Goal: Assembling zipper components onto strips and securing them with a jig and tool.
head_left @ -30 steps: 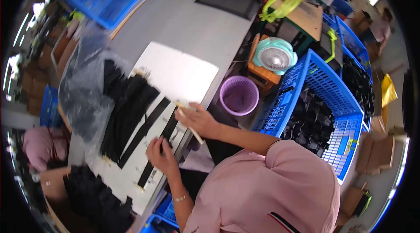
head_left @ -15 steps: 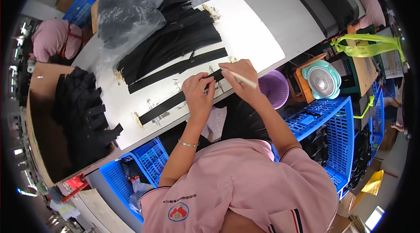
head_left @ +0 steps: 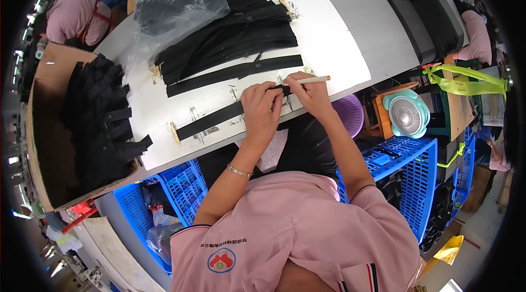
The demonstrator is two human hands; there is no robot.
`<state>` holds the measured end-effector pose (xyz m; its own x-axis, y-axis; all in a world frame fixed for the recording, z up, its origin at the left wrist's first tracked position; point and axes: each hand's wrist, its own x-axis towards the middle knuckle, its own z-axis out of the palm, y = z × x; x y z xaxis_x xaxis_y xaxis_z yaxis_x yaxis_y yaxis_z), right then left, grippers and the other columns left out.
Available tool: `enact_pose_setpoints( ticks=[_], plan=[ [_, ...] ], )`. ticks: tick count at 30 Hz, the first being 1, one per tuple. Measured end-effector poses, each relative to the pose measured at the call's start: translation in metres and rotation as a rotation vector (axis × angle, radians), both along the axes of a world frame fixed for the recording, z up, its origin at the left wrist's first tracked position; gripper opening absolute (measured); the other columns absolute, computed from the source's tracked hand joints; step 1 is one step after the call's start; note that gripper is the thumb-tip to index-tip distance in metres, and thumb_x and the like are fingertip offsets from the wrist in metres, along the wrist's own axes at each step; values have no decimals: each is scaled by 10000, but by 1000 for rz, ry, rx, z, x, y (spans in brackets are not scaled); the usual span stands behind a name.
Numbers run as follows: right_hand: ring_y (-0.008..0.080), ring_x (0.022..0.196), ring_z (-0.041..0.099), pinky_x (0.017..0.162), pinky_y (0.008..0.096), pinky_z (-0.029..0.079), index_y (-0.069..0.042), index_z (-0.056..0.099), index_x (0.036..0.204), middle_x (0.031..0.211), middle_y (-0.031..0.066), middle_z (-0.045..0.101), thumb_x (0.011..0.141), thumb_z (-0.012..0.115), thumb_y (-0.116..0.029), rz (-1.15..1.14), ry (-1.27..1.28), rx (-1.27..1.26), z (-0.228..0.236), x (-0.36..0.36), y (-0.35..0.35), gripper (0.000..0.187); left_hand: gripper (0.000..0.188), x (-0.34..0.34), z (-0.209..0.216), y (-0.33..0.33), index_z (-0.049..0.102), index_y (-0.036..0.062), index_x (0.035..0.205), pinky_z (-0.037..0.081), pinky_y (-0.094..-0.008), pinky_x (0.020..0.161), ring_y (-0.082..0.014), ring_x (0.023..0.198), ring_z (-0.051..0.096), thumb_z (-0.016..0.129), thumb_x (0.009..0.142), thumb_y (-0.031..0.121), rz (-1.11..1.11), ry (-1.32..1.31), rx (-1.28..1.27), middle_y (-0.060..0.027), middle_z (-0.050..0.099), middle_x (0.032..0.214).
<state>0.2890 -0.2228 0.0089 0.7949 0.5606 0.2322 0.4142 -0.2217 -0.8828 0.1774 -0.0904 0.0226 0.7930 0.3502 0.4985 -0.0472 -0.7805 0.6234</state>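
A black fabric strip [head_left: 212,119] lies along the near edge of a white board [head_left: 337,45], which carries several dark marks. My left hand [head_left: 262,110] is closed on the strip near its right end, with thumb and fingers pinched together. Close beside it, my right hand [head_left: 313,97] grips a slim pale pen-like stick [head_left: 314,80], whose tip is hidden by the fingers at the strip's end. Another black strip [head_left: 219,76] with a small round button-like piece rests farther back. Behind that is a pile of black strips [head_left: 235,37].
Clear plastic bag [head_left: 175,1] partly covers the pile. At left, a cardboard box [head_left: 41,144] holds black pieces. Blue crates [head_left: 419,182], a purple basket [head_left: 349,114] and a small teal fan [head_left: 406,114] stand at right below the table. A co-worker [head_left: 76,20] bends at far left.
The pale stick has swung from slanting down toward me to nearly level, pointing right. My hands stay close together at the strip's right end, while the whole view has shifted slightly.
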Motion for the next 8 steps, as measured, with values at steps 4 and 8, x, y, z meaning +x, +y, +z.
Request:
enact_pose_setpoints(
  ticks=[4,8],
  plan=[
    [213,701,709,640,315,529,-31,744,910,863,75,751,967,668,-216,-6,-40,5,-1,0,1,208,128,0,0,0,729,79,949,416,-400,954,-263,1040,604,772,829,75,-1,-4,17,-35,691,1073],
    [228,744,725,661,340,545,-43,754,957,901,131,767,982,666,-205,20,115,97,2,-1,-3,186,127,-1,-2,1,733,85,958,415,-409,954,-279,1053,599,767,836,76,-6,6,13,-43,690,1088]
  ],
)
